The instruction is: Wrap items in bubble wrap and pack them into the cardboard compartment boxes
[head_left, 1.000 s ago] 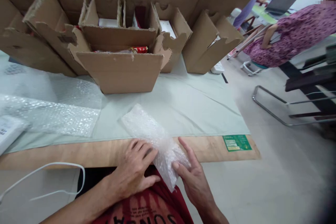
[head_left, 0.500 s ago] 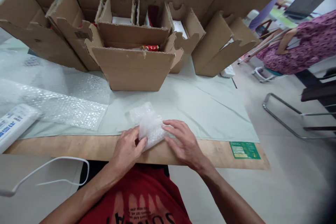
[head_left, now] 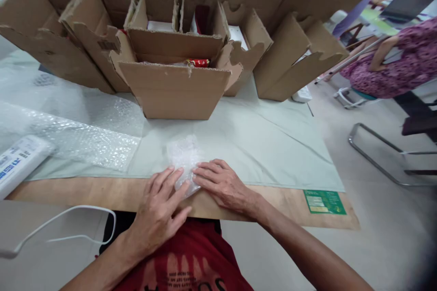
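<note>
– What has changed?
– The clear bubble-wrap piece [head_left: 184,151], its end folded up between the hands half a second ago, now lies flatter across the pale green cloth [head_left: 256,141] and bare wooden table edge [head_left: 102,193].
– And the hands?
– Unclenched: the left hand [head_left: 160,207], fingers spread, and the right hand [head_left: 225,186], fingers closer together, both rest on its near part.
– Containers?
– Beyond stands an open brown cardboard box [head_left: 180,92], a shiny red packet [head_left: 199,62] inside.

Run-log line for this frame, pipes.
left hand: touching small bubble-wrap piece | right hand: touching same piece | ahead: open cardboard box | left side: larger bubble-wrap sheet
</note>
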The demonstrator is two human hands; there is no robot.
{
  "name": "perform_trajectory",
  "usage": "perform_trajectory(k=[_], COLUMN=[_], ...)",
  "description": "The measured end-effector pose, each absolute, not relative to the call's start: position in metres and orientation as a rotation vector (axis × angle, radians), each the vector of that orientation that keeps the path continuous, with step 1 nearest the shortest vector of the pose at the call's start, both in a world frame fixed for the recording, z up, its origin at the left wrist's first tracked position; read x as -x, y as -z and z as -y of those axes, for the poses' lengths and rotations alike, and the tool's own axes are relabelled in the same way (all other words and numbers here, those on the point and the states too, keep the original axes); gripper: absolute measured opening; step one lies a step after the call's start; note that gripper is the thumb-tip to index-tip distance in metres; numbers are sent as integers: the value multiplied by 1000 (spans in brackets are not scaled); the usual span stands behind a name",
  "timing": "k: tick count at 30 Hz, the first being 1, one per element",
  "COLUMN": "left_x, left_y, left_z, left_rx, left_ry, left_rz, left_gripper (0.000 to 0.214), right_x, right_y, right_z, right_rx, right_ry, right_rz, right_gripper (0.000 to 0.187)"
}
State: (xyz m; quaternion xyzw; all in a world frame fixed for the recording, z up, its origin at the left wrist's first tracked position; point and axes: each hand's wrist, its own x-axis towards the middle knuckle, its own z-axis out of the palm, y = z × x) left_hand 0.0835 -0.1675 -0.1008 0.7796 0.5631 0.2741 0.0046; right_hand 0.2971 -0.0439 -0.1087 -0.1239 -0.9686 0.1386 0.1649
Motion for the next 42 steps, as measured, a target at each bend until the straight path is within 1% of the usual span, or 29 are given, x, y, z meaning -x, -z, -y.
perform_trajectory(k=[3, 5, 6, 8, 11, 13, 15, 17, 19, 22, 24, 25, 27, 29, 30, 31, 33, 34, 35, 36, 38, 39, 40, 42], left_x=[-81, -78, -75, -71, -65, -62, -61, -61, -61, -66, -70, -72, -75, -77, -77, -77, -79, -80, -82, -83, -81, -77, -72, -56], left_y=[105, 108, 109, 111, 111, 110, 108, 105, 101, 97, 95, 95, 92, 88, 84, 81, 74, 70, 67, 63, 55, 49, 43, 27], left_z=[168, 163, 159, 147, 123, 111, 108, 114, 126, 140, 140, 136, 127, 117, 114, 111, 107, 106, 104, 102, 96, 91, 84, 66], left_rx=[-2373, -2260, -2182, -2001, -1819, -1787, -1770, -1680, -1428, -900, -650, -576, -514, -560, -616, -688, -843, -913, -975, -1039, -1209, -1336, -1491, -1844], left_ry=[-925, -1019, -1045, -1016, -886, -835, -851, -984, -1167, -1264, -1263, -1275, -1317, -1339, -1338, -1327, -1293, -1285, -1282, -1281, -1305, -1340, -1391, -1523], left_rz=[-1731, -1747, -1772, -1853, -1947, -1977, -2010, -2047, -2030, -1731, -1473, -1386, -1315, -1325, -1345, -1366, -1396, -1402, -1404, -1401, -1420, -1460, -1528, -1735], left_gripper=[18, 16, 15, 15, 18, 20, 23, 26, 30, 45, 56, 58, 52, 43, 38, 32, 23, 19, 16, 13, 12, 16, 25, 50], right_x=[-291, -288, -287, -286, -283, -278, -270, -263, -257, -251, -249, -248, -250, -256, -260, -264, -268, -268, -266, -264, -260, -259, -260, -266], right_y=[104, 101, 99, 97, 93, 93, 97, 103, 107, 103, 94, 89, 79, 69, 65, 60, 51, 46, 41, 36, 22, 13, 2, -23], right_z=[42, 41, 42, 44, 46, 45, 40, 32, 26, 28, 34, 37, 41, 39, 36, 33, 25, 22, 19, 16, 10, 5, -1, -16], right_rx=[400, 555, 647, 779, 720, 601, 528, 557, 687, 899, 948, 950, 941, 941, 939, 927, 869, 847, 837, 836, 825, 800, 762, 718], right_ry=[-613, -789, -803, -627, -248, -174, -208, -296, -443, -746, -1005, -1142, -1293, -1201, -1109, -1037, -1036, -1069, -1092, -1094, -1034, -984, -929, -777], right_rz=[2729, 2636, 2564, 2427, 2396, 2537, 2682, 2722, 2620, 2372, 2271, 2239, 2205, 2209, 2212, 2217, 2240, 2254, 2269, 2286, 2314, 2318, 2311, 2234], right_gripper=[28, 26, 26, 26, 22, 23, 24, 25, 27, 24, 21, 21, 19, 18, 25, 41, 79, 87, 82, 66, 24, 13, 13, 11])
